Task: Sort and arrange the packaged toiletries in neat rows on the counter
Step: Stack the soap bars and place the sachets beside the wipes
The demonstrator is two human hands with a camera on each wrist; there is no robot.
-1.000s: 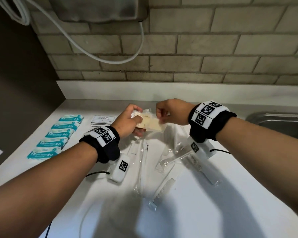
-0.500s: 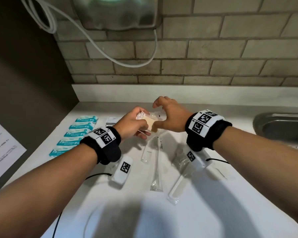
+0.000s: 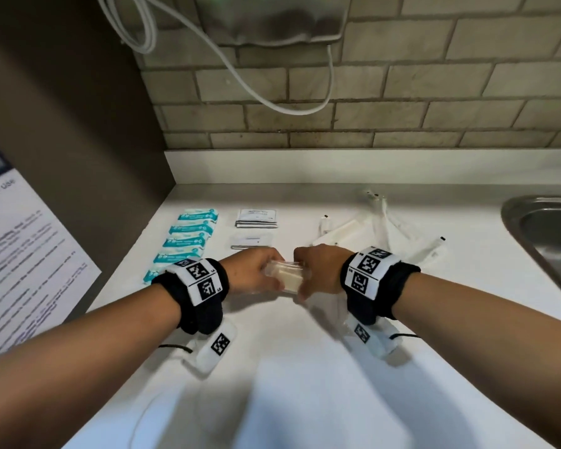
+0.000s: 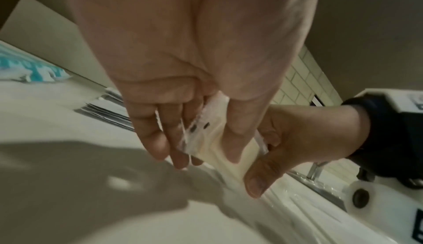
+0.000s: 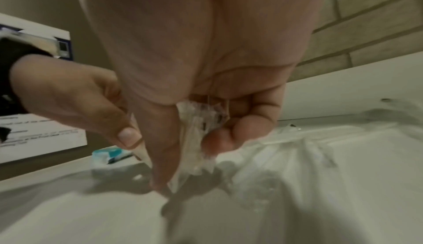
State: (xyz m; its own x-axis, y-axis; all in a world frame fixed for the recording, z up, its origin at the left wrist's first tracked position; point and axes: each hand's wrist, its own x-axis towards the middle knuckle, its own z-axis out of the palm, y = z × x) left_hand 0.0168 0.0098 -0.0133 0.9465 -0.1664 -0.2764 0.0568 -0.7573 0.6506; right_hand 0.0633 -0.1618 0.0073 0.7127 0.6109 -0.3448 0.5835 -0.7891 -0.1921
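Note:
A cream-coloured item in a clear plastic packet (image 3: 287, 277) hangs just above the white counter (image 3: 305, 367), held between both hands. My left hand (image 3: 256, 273) pinches its left end, thumb over fingers, as the left wrist view shows on the packet (image 4: 215, 143). My right hand (image 3: 318, 273) pinches the right end, with the crinkled packet edge (image 5: 199, 121) between thumb and curled fingers. A column of several teal-and-white packets (image 3: 188, 239) lies at the left. Two small stacks of white sachets (image 3: 256, 218) sit behind my hands. Loose clear-wrapped long items (image 3: 386, 228) lie at the right.
A steel sink (image 3: 544, 241) is sunk into the counter at the far right. A brick wall with a white upstand (image 3: 337, 163) closes the back. A brown side panel with a printed notice (image 3: 17, 264) bounds the left. A white cable (image 3: 272, 102) hangs from an appliance above.
Both hands have carried the cream packet toward me and lower over the counter. My view has tilted up, so the sachet stacks and the long wrapped items at the back right now show.

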